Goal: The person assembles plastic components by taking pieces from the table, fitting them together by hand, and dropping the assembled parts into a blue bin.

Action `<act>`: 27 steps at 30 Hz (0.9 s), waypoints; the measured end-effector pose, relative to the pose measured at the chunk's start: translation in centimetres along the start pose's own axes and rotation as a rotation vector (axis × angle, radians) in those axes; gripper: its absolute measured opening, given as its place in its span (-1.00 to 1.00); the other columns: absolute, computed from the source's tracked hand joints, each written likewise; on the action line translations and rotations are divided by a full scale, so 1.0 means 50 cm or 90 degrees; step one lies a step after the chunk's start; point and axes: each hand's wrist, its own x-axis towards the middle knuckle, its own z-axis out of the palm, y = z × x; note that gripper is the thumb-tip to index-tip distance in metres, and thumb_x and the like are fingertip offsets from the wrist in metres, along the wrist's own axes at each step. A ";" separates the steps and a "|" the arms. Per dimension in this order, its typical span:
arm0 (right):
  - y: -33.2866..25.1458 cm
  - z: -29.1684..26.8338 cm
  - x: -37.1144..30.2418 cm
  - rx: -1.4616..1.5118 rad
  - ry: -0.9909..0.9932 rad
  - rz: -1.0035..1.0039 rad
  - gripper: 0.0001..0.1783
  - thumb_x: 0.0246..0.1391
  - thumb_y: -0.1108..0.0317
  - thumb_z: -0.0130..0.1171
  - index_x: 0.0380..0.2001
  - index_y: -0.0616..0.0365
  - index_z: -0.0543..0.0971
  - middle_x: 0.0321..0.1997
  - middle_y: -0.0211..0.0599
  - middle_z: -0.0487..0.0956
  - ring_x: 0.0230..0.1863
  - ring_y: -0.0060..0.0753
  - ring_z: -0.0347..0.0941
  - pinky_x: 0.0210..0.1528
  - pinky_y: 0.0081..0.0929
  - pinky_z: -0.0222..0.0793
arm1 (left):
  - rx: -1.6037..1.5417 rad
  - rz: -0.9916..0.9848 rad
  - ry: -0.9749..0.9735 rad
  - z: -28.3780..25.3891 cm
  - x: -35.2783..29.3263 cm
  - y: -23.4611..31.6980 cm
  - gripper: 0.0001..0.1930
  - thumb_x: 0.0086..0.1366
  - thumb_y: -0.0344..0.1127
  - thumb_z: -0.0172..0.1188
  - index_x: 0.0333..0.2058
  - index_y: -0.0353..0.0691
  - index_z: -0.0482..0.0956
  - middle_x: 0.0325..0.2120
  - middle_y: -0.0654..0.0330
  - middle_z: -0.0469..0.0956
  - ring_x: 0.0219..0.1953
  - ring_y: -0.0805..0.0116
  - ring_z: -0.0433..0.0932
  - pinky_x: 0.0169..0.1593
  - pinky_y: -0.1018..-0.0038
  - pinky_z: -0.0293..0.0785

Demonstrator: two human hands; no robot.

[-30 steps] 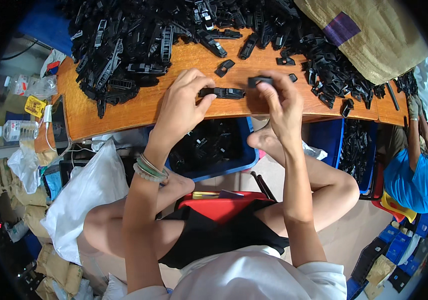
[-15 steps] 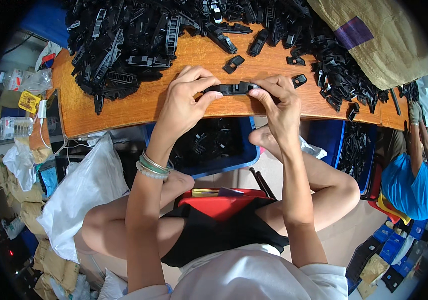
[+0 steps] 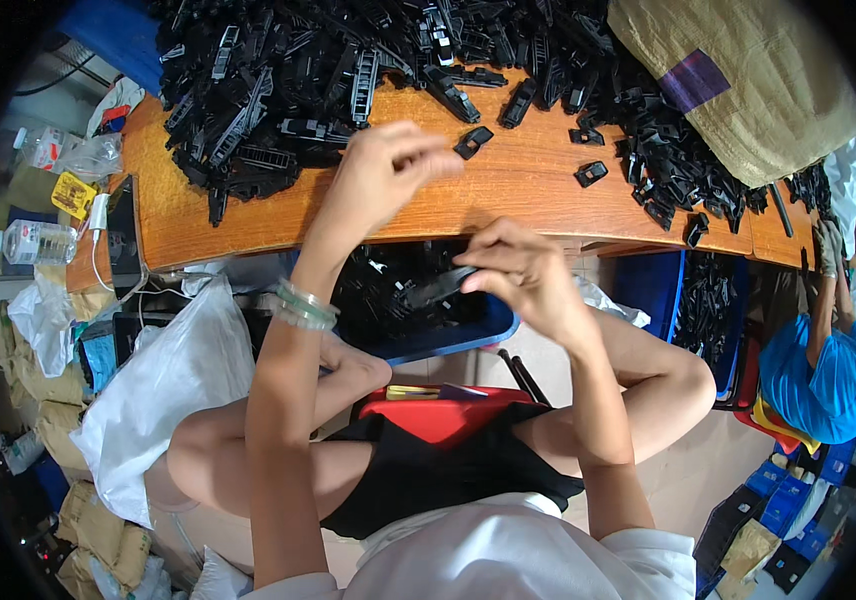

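Observation:
My right hand (image 3: 526,272) pinches one end of a long black plastic part (image 3: 438,289), which hangs smeared by motion over the blue bin (image 3: 448,345) below the table edge. Similar black parts fill that bin. Above the table front, my left hand (image 3: 383,180) has its fingers stretched out, a little blurred, with nothing in them. Nearest to it are a large heap of long black plastic parts (image 3: 288,130), some with ladder-like frames, and a small black frame-shaped piece (image 3: 472,142) lying apart on the wood.
A second pile of small black pieces (image 3: 653,170) lies at the right, beside a tan woven sack (image 3: 748,120). Another blue bin (image 3: 650,290) stands under the table's right side. A co-worker in a blue shirt (image 3: 818,380) sits at the far right. White plastic sacking (image 3: 183,360) is at my left.
My hands have parted. My right hand has drawn the black part down off the table to over the bin; my left hand has let go and lifted slightly to the right.

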 end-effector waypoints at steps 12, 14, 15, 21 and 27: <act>0.057 -0.020 0.101 -0.255 0.343 -0.127 -0.75 0.01 0.47 0.19 -0.18 0.25 0.56 -0.22 -0.11 0.54 -0.23 -0.16 0.48 -0.17 -0.36 0.37 | 0.395 0.143 -0.031 0.018 0.073 0.000 -0.78 0.06 -0.48 0.24 -0.26 -0.30 0.61 -0.32 0.01 0.46 -0.24 0.01 0.52 -0.18 0.20 0.45; 0.047 -0.026 0.077 0.017 0.349 -0.010 -0.78 0.13 0.42 0.11 -0.17 0.27 0.56 -0.28 -0.13 0.56 -0.25 -0.31 0.49 -0.16 -0.47 0.35 | 0.258 0.143 -0.041 0.030 0.042 0.007 -0.76 0.03 -0.43 0.31 -0.28 -0.35 0.60 -0.40 0.11 0.42 -0.31 0.18 0.48 -0.22 0.32 0.40; 0.040 -0.027 0.063 -0.013 0.373 0.016 -0.78 0.17 0.42 0.07 -0.17 0.29 0.57 -0.32 -0.13 0.57 -0.28 -0.31 0.49 -0.19 -0.46 0.36 | 0.256 0.140 -0.044 0.033 0.036 0.007 -0.76 0.03 -0.43 0.31 -0.28 -0.35 0.60 -0.40 0.11 0.42 -0.31 0.18 0.48 -0.22 0.32 0.40; 0.050 -0.039 0.055 0.058 0.349 0.172 -0.77 0.11 0.42 0.16 -0.18 0.32 0.57 -0.39 -0.15 0.59 -0.36 -0.36 0.48 -0.24 -0.47 0.36 | 0.042 -0.039 -0.037 0.035 0.025 -0.006 -0.74 -0.01 -0.41 0.37 -0.29 -0.33 0.64 -0.43 0.23 0.43 -0.41 0.38 0.37 -0.28 0.49 0.34; 0.048 -0.056 0.070 -0.144 0.237 0.087 -0.70 -0.11 0.45 0.31 -0.22 0.25 0.64 -0.40 -0.14 0.55 -0.29 -0.22 0.43 -0.15 -0.36 0.32 | 0.073 0.072 0.003 0.029 0.015 -0.030 -0.77 0.00 -0.40 0.36 -0.33 -0.34 0.65 -0.41 0.22 0.49 -0.26 0.28 0.47 -0.14 0.43 0.36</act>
